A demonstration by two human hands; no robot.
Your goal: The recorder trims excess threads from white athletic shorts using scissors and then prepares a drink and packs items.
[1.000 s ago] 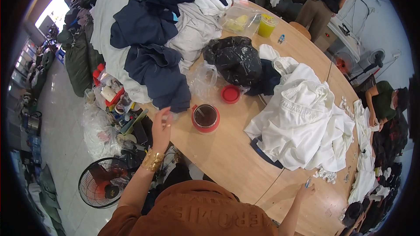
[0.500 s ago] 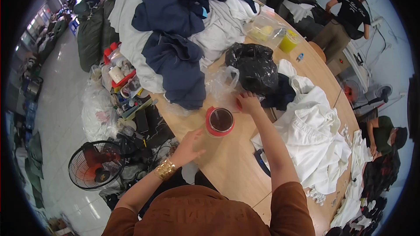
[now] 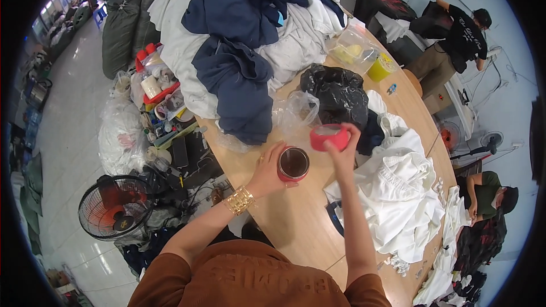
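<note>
On the wooden table (image 3: 278, 222) stands a round red cup (image 3: 294, 162) with a pale rim, dark liquid inside. My left hand (image 3: 268, 166), a gold bracelet at its wrist, curves round the cup's left side. Just right of the cup, my right hand (image 3: 345, 145) grips a red lid (image 3: 330, 136) by its right edge, tilted and raised above the table. Its pale inside shows at the top. Beyond the cup lies a clear plastic bag (image 3: 301, 109), and a black plastic bag (image 3: 335, 94) sits behind the lid.
Navy garments (image 3: 236, 79) are heaped at the far left, white garments (image 3: 392, 187) at the right. A yellow cup (image 3: 381, 67) and a clear container (image 3: 352, 46) stand far right. On the floor at left is a fan (image 3: 116, 207). Two other people work along the right.
My left hand has moved rightward onto the cup. My right hand has picked up the red lid and lifted it from the table beside the black bag. The view has shifted slightly.
</note>
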